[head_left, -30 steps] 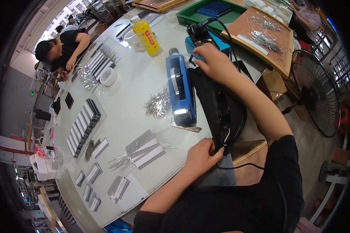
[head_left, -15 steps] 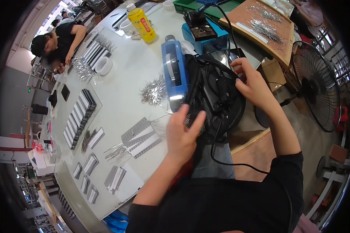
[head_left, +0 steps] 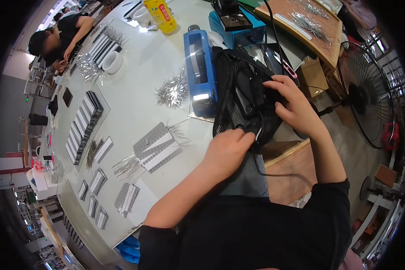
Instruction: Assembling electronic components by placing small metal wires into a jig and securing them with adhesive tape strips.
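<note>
Both hands on the black mesh bag (head_left: 243, 101) at the near right edge of the white table (head_left: 135, 90). Left hand (head_left: 227, 150) clamped on the bag's lower edge, fingers curled down over the mesh, knuckles up. Right hand (head_left: 294, 105) pressed onto the bag's right side, fingers spread and bent around the fabric — holding it, not just resting. Black cables (head_left: 247, 67) and a dark oblong object visible through the mesh, exact kind impossible to tell. A thin black cord (head_left: 279, 173) trailing from the bag down past the table edge.

Just left of the bag, touching it — a blue box-shaped device (head_left: 200, 74) lying lengthwise, a bright lit patch near its front end. Beside that, a loose heap of thin silvery metal pins (head_left: 172, 90). Nearer, a fan of grey strips (head_left: 156, 146) with more pins sticking out. Rows of dark and white strips (head_left: 83, 123) further left. Yellow bottle (head_left: 160, 13) at the far end.

Another person (head_left: 56, 38) in dark clothes bent over the table's far left. Black standing fan (head_left: 369, 96) off to the right, on the floor.
</note>
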Motion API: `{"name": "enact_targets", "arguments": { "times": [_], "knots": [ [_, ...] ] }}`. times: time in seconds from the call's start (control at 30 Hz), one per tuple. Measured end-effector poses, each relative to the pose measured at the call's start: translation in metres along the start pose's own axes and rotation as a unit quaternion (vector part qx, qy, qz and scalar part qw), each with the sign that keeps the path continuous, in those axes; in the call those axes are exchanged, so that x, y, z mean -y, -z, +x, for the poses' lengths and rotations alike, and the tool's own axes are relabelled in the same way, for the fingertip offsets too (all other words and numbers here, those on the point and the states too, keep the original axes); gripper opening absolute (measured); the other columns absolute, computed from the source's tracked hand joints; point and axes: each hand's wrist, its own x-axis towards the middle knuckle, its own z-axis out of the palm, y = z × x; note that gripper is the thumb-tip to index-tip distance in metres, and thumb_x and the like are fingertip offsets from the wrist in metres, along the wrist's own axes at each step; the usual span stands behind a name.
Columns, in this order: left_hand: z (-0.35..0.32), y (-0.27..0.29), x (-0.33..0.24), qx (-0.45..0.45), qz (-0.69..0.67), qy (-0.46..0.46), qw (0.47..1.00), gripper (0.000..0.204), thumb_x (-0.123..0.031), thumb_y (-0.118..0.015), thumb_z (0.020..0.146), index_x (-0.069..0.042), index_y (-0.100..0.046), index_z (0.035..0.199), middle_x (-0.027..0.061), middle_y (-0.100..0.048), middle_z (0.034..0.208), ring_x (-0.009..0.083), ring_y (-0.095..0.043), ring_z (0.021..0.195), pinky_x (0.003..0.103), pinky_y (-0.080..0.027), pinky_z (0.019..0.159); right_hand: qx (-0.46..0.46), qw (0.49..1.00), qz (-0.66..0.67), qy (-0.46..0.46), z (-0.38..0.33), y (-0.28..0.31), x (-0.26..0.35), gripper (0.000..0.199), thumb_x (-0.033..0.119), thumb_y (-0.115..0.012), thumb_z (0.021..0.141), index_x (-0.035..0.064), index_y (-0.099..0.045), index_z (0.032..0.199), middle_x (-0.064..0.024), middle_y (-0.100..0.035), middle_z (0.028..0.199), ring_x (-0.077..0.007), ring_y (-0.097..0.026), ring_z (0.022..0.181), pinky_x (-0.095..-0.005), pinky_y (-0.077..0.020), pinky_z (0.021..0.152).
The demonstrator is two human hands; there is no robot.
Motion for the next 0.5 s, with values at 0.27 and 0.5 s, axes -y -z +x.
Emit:
{"name": "enact_targets", "arguments": {
  "times": [0.27, 0.5],
  "knots": [
    [0.008, 0.080, -0.027, -0.271, -0.133, 0.039, 0.953, 0.024, 0.002, -0.072, 0.082, -0.007, -0.066, 0.104, 0.0114, -0.061, 0.091, 0.0295, -0.060, 0.080, 0.037, -0.050, 0.072, -0.026, 0.995, 0.093, -0.023, -0.006, 0.001, -0.006, 0.051, -0.003, -0.056, 0.083, 0.0053, -0.059, 0.133, -0.0097, -0.054, 0.137, -0.0227, -0.053, 0.127, -0.0296, -0.0421, 0.103],
    [0.142, 0.162, -0.052, -0.302, -0.167, -0.119, 0.931, 0.016, -0.018, -0.066, 0.094, -0.003, -0.065, 0.099, 0.0147, -0.069, 0.085, 0.0342, -0.068, 0.081, 0.040, -0.053, 0.071, -0.161, 0.976, 0.135, -0.051, -0.012, -0.038, -0.021, 0.065, 0.008, -0.074, 0.083, 0.0018, -0.049, 0.143, -0.0163, -0.059, 0.136, -0.0271, -0.056, 0.129, -0.0372, -0.0416, 0.110]
  ]
}}
